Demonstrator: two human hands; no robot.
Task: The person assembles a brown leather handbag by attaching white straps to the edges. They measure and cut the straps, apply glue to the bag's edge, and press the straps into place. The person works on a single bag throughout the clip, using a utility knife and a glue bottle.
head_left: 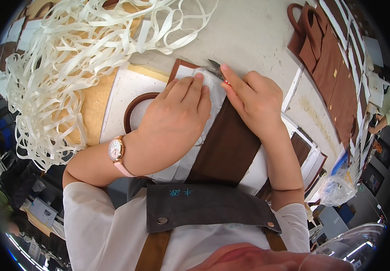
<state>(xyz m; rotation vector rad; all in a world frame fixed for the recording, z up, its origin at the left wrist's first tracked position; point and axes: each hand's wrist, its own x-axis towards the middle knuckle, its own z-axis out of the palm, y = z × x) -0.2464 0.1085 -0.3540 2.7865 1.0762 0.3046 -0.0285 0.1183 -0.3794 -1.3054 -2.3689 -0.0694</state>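
Observation:
Before me lies a dark brown leather bag piece (228, 143) with white lining (215, 83) along its upper left part. My left hand (177, 115) rests flat on the lining, fingers stretched out side by side and holding nothing. A round brown handle (130, 109) curves out from beneath its left side. My right hand (253, 97) is closed on small snips (214, 66), whose dark pointed blades reach past the thumb and index finger at the piece's far edge. The fingers hide most of the snips' grip.
A big tangle of white ribbon strips (68, 67) covers the far left, over tan board (98, 106). Brown leather bag pieces with handles (326, 67) are stacked at right. A clear plastic bag (339, 187) sits by the table's right edge. Another person's arm (378, 124) shows far right.

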